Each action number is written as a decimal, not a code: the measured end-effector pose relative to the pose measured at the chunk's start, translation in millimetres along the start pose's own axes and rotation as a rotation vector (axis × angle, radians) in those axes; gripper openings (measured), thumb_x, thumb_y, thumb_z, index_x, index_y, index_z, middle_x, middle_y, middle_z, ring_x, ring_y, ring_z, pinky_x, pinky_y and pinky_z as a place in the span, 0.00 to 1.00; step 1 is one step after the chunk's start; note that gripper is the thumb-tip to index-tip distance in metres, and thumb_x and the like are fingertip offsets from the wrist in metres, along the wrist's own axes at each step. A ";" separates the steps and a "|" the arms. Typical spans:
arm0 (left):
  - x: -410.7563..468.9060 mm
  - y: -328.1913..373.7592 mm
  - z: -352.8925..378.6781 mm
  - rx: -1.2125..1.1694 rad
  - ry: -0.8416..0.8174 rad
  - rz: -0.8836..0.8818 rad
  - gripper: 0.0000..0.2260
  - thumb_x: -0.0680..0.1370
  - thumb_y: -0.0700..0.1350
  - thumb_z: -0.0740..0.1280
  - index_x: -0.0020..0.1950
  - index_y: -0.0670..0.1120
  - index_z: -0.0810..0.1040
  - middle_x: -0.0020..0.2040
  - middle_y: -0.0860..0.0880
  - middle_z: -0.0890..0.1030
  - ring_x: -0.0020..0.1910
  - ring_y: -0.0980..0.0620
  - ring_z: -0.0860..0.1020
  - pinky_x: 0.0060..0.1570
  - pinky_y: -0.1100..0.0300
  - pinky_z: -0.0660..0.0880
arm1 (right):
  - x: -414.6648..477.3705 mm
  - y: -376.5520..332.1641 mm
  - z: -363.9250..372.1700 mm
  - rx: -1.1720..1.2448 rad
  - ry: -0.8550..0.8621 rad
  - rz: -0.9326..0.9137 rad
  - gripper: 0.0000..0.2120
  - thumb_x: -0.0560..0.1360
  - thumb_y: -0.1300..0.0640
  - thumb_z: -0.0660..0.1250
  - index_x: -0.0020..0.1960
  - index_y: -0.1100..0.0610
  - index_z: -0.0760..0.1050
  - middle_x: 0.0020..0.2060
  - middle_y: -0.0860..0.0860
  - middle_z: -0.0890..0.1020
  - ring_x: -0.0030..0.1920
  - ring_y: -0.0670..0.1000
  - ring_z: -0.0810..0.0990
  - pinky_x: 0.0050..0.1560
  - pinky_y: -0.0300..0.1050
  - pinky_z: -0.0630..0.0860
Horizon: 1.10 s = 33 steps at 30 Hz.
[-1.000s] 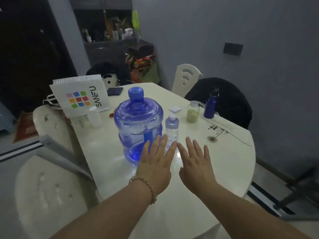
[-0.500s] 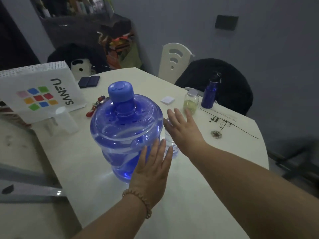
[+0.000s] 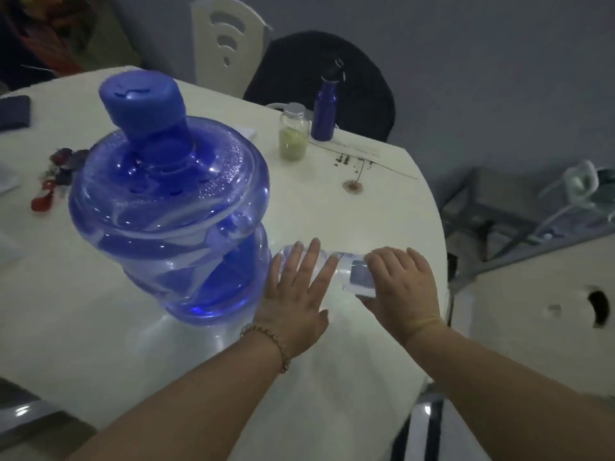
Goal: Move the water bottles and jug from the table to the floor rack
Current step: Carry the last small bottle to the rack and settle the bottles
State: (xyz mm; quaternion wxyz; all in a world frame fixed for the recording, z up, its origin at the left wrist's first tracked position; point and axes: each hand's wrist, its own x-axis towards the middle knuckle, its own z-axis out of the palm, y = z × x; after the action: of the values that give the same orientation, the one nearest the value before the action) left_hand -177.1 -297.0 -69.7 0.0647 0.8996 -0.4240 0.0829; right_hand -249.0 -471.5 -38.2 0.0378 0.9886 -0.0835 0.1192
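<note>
A large blue water jug [image 3: 166,211] with a blue cap stands on the white round table [image 3: 100,344]. Just right of its base a small clear water bottle [image 3: 346,271] with a blue-and-white label lies tilted between my hands. My right hand [image 3: 402,287] is wrapped over its labelled end. My left hand [image 3: 296,294] lies flat with fingers spread across the bottle's other end, next to the jug. A dark blue metal bottle [image 3: 324,111] stands upright at the table's far edge.
A glass jar [image 3: 293,134] of green powder stands beside the metal bottle. Red trinkets [image 3: 53,181] and a dark wallet [image 3: 13,111] lie at the left. A white chair [image 3: 229,41] and a black-draped chair [image 3: 299,61] stand behind. A grey metal frame [image 3: 482,207] is on the floor to the right.
The view has moved closer and lower. My right hand has come down from above the clear bottle and closed on it; the bottle now lies tilted. My left hand slid right from the jug.
</note>
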 end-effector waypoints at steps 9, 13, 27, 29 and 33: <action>-0.2 19.9 55.0 0.037 -0.247 0.224 0.41 0.73 0.66 0.59 0.73 0.59 0.34 0.77 0.44 0.45 0.74 0.39 0.46 0.69 0.38 0.46 | -97.4 -10.9 42.8 0.022 -0.270 0.141 0.33 0.65 0.47 0.76 0.66 0.53 0.68 0.56 0.56 0.78 0.54 0.60 0.78 0.61 0.62 0.69; 8.7 19.0 55.9 0.077 -0.241 0.294 0.41 0.71 0.67 0.63 0.74 0.58 0.42 0.74 0.44 0.61 0.67 0.41 0.66 0.63 0.42 0.62 | -100.0 -13.6 50.4 -0.025 -0.276 0.098 0.36 0.69 0.45 0.72 0.71 0.57 0.64 0.67 0.60 0.71 0.67 0.67 0.68 0.64 0.66 0.64; 74.1 123.1 -55.4 0.087 -0.067 0.442 0.32 0.69 0.60 0.71 0.69 0.50 0.69 0.55 0.44 0.78 0.49 0.42 0.76 0.46 0.48 0.73 | -110.0 91.2 -57.2 -0.065 -0.111 0.088 0.33 0.73 0.59 0.67 0.74 0.56 0.57 0.65 0.58 0.70 0.63 0.61 0.68 0.66 0.61 0.64; 96.3 170.5 -88.4 0.070 0.042 0.516 0.32 0.66 0.59 0.74 0.65 0.48 0.72 0.53 0.43 0.80 0.46 0.42 0.77 0.44 0.49 0.73 | -122.7 134.0 -97.6 -0.077 -0.004 0.136 0.32 0.69 0.58 0.71 0.70 0.56 0.63 0.56 0.59 0.75 0.53 0.60 0.74 0.58 0.60 0.72; 131.7 275.4 -139.9 0.057 0.224 0.650 0.29 0.68 0.58 0.72 0.64 0.45 0.73 0.54 0.43 0.80 0.48 0.42 0.78 0.46 0.48 0.73 | -161.4 220.7 -168.1 -0.120 0.121 0.187 0.33 0.62 0.54 0.73 0.64 0.56 0.65 0.46 0.58 0.75 0.41 0.59 0.73 0.40 0.52 0.73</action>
State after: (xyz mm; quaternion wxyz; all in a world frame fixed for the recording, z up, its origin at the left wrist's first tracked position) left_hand -320.8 -544.0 106.6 0.0558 0.7043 -0.6761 0.2091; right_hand -480.5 -647.4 97.7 0.0907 0.9634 -0.1799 0.1767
